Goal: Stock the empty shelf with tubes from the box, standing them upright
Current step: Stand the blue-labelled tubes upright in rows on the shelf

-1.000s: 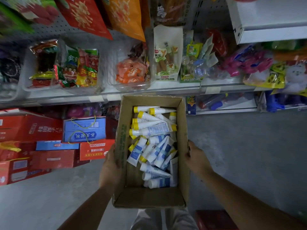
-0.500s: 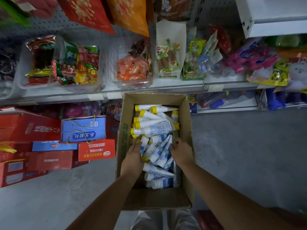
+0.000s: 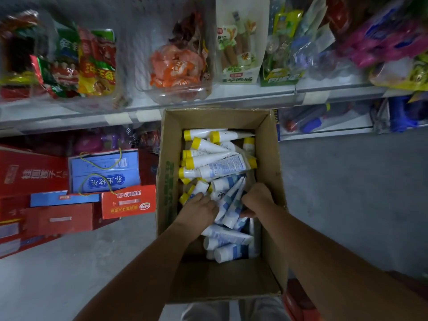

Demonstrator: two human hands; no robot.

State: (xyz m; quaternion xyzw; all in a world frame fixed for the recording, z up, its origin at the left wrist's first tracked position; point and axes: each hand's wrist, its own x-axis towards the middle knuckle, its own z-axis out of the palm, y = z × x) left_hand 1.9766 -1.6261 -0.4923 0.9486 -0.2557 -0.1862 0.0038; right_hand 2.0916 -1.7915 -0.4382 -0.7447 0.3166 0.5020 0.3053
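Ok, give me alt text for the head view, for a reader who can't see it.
Seen from above, a person's left hand and right hand reach into a cardboard box among loose white tubes with yellow caps or blue print. Behind the box runs a shelf of packaged snacks; red cartons sit on the floor at left.

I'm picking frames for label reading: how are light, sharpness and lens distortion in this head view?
Head view: dim, flat light, no hard shadows. Head view, centre: the tubes in the box are fairly sharp, small print unreadable. Head view, edges: the snack packs blur, the shelf rail bows from the wide lens, and the clear tub shows faint glare.
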